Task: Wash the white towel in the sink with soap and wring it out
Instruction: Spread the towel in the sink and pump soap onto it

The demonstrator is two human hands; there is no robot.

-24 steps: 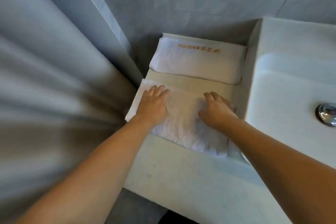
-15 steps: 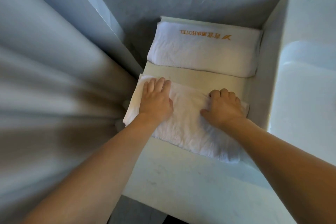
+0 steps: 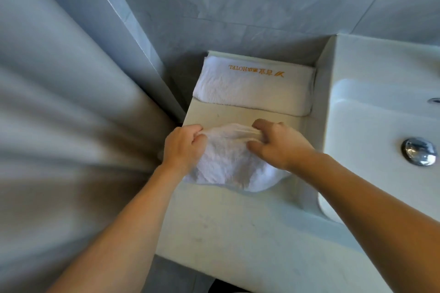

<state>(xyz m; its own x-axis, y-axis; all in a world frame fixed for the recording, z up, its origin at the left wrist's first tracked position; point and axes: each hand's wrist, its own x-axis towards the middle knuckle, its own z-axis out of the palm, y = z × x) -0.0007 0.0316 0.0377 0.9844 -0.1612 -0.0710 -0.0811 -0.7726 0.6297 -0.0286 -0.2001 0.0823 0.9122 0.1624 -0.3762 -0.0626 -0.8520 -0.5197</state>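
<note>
Both hands grasp the towel (image 3: 228, 159) on the counter (image 3: 226, 228), left of the sink (image 3: 371, 131): left hand (image 3: 182, 147) and right hand (image 3: 278, 143) pinch its far edge. Its long axis runs toward the sink, nearer the right hand, so the carry likely goes rightward.

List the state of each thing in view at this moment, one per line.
white towel: bunched, far edge lifted off the counter
left hand: grips the towel's edge
right hand: grips the towel's edge
folded hotel towel: flat, untouched
sink: no water visible
drain plug: position unclear
</note>
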